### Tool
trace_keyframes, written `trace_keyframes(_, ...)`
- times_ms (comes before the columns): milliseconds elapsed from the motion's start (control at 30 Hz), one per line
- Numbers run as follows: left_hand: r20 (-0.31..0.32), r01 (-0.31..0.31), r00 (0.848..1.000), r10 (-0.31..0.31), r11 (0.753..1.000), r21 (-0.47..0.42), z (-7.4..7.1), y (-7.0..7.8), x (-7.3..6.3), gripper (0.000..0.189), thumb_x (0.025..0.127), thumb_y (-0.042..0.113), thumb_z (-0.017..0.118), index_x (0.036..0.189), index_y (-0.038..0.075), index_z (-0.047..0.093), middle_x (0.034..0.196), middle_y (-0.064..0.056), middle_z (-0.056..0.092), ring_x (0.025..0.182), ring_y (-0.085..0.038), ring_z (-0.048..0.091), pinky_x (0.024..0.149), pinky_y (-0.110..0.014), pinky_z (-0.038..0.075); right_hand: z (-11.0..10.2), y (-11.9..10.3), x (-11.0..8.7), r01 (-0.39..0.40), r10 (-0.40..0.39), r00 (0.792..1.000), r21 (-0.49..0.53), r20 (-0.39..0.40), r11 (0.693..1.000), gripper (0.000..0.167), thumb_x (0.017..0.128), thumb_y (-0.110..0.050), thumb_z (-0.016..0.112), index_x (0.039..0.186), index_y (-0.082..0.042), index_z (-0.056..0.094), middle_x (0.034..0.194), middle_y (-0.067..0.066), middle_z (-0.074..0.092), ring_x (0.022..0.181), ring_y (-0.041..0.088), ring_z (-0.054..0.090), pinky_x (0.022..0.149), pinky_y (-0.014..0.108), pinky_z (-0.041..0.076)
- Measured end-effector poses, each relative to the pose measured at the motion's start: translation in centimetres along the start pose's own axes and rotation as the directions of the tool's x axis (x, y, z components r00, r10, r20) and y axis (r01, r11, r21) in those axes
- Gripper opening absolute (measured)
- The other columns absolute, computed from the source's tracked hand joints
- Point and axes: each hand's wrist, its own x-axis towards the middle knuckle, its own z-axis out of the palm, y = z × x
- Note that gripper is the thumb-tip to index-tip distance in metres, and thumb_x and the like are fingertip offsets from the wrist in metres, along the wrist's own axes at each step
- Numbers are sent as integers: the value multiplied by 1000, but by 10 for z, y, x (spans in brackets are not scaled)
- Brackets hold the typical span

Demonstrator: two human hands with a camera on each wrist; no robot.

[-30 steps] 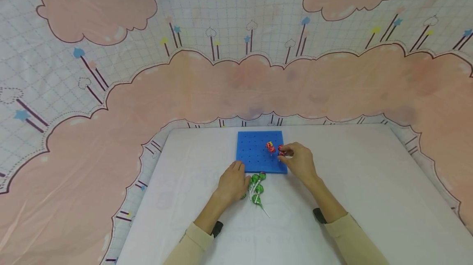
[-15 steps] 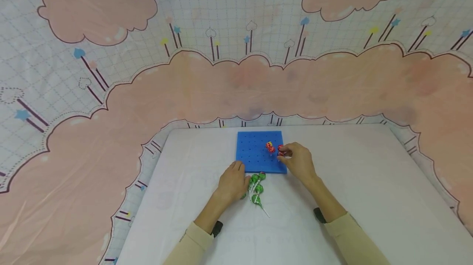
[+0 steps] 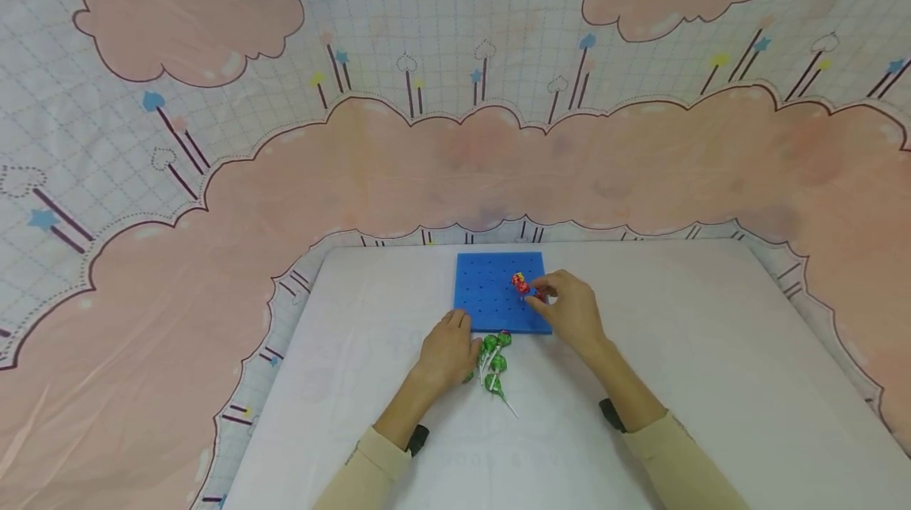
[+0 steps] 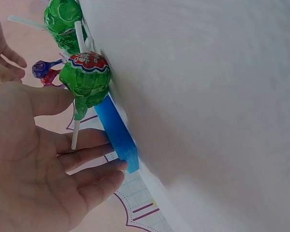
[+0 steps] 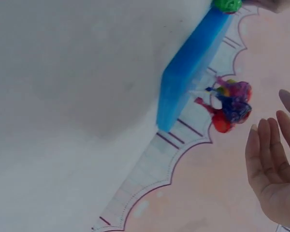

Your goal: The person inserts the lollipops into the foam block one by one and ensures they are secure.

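A blue board with rows of small holes lies on the table. Several wrapped lollipops, red, blue and pink, stand in its right part by their sticks. My right hand hovers just over them, thumb and fingers parted; in the right wrist view a gap separates the fingertips from the wrappers. My left hand rests at the board's near left corner, fingers straight along its edge. Beside the left thumb lies a green lollipop, one of several green lollipops in front of the board.
White cloth covers the table. Behind it hangs a backdrop printed with clouds. One green lollipop's stick points toward the near side, between my forearms.
The right hand's fingers were around a red-wrapped lollipop at the board's right side; they have come off it and shifted slightly left. The left hand has stayed put.
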Motion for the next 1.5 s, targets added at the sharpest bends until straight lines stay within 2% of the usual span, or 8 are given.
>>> trace_keyframes(200, 2, 12, 1000, -12, 1000, -12, 0, 0, 1, 53, 108, 31, 56, 139, -11, 54, 144, -24, 55, 139, -39, 51, 117, -43, 44, 5, -16, -2, 22, -22, 997, 0, 79, 1000, 17, 90, -15, 85, 104, -7, 80, 96, 7, 74, 86, 18, 68, 76, 33, 62)
trace_keyframes(500, 4, 16, 1000, -16, 1000, -17, 1, -1, 1, 55, 107, 32, 56, 140, -11, 53, 144, -24, 55, 140, -39, 51, 118, -44, 43, 21, -20, -7, 29, -28, 981, -1, 192, 1000, 10, 89, -14, 84, 96, -9, 80, 87, -1, 73, 80, 13, 66, 73, 30, 60)
trace_keyframes(833, -2, 5, 1000, -5, 1000, -6, 2, -2, 0, 54, 107, 33, 56, 139, -11, 54, 143, -24, 56, 139, -39, 52, 118, -43, 43, 38, -21, -12, 21, -1, 947, -58, 320, 998, 10, 88, -13, 84, 97, -11, 81, 85, -3, 71, 77, 9, 63, 67, 24, 57)
trace_keyframes(1500, 0, 10, 1000, -10, 1000, -7, 1, -2, 0, 51, 107, 32, 57, 136, -10, 56, 141, -22, 57, 138, -38, 53, 117, -42, 43, 51, -21, -14, 69, -5, 924, -156, 381, 985, 16, 89, -16, 83, 103, -7, 82, 87, 0, 69, 78, 11, 58, 67, 27, 54)
